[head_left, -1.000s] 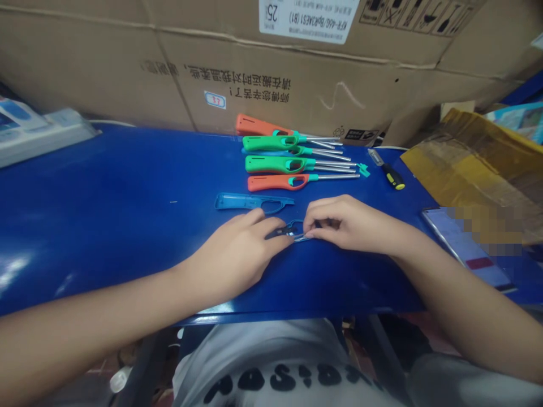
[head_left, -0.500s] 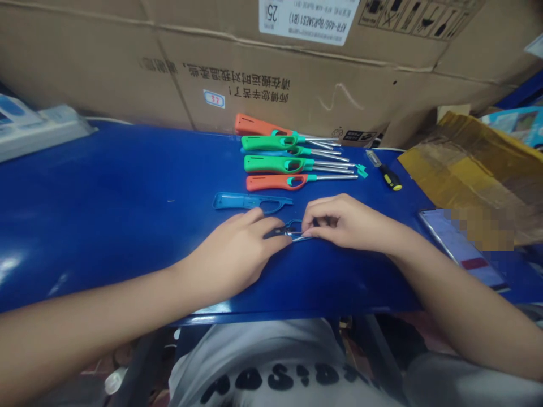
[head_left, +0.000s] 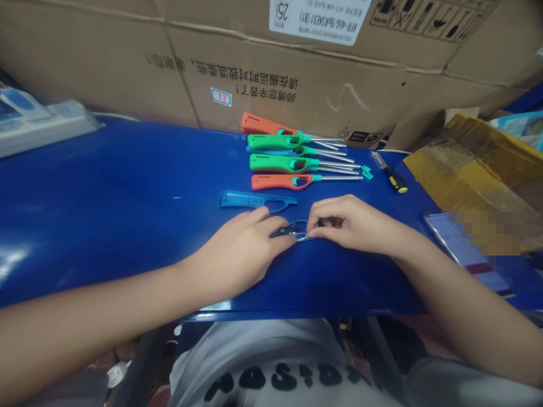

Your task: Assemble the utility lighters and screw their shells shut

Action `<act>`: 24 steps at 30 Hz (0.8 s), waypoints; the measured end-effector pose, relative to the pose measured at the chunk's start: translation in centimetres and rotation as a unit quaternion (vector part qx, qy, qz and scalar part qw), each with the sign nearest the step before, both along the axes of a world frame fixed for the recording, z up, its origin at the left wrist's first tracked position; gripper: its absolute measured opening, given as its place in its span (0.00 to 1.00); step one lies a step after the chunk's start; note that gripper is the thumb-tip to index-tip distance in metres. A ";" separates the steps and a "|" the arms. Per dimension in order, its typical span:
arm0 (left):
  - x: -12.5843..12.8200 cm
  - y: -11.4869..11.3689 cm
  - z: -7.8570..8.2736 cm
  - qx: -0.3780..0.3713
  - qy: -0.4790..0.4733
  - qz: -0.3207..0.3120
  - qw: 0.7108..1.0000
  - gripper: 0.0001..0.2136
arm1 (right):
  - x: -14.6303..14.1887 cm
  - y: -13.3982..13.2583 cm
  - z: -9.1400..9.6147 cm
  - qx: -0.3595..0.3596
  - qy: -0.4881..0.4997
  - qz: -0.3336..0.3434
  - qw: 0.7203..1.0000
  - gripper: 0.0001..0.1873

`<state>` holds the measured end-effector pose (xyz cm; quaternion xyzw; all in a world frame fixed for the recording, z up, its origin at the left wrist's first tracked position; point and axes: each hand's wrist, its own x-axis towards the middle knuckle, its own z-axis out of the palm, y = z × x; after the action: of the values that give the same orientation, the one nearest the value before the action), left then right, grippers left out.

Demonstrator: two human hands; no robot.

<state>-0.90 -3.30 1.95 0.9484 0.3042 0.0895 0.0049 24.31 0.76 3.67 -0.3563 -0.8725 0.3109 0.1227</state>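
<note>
My left hand [head_left: 244, 249] is closed over an opened blue lighter casing half [head_left: 302, 221], its fingers covering much of it. Dark and metallic parts [head_left: 292, 230] show inside, close to the thumb and index fingertip. From the right, my right hand [head_left: 345, 221] pinches at the casing's front end, where a thin silvery piece shows; what exactly sits between its fingertips is too small to make out. Just beyond my left hand lies the other blue casing half [head_left: 240, 199], hollow side up. Both hands rest low at the blue table [head_left: 127, 226].
Behind lie several assembled lighters, orange [head_left: 275, 181], green [head_left: 271, 163] and blue, metal tubes pointing right. A turquoise plastic bit [head_left: 366, 172] and a screwdriver [head_left: 390, 174] are right of them. A phone [head_left: 466, 249], yellow-taped cardboard [head_left: 475, 164], a power strip [head_left: 55, 127] and a large carton [head_left: 148, 62] surround the table.
The whole view has shifted slightly, so the scene appears a little farther right. Both hands keep nearly the same pose on the blue casing; no clear change in the parts.
</note>
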 end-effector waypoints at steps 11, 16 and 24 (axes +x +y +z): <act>0.1 0.0 0.0 -0.004 0.006 0.001 1.000 0.17 | 0.0 0.0 -0.2 -0.004 -0.006 -0.013 1.000 0.05; 0.0 0.0 0.1 -0.002 0.011 -0.002 1.000 0.16 | -0.2 0.1 -0.2 -0.033 0.001 -0.033 0.999 0.06; 0.1 0.0 0.0 -0.004 0.013 -0.002 1.000 0.17 | -0.4 -0.2 0.1 0.031 -0.014 0.000 0.999 0.06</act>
<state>-0.80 -3.28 1.98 0.9500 0.3029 0.0760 0.0050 23.90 0.53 3.72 -0.3563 -0.8834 0.2791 0.1212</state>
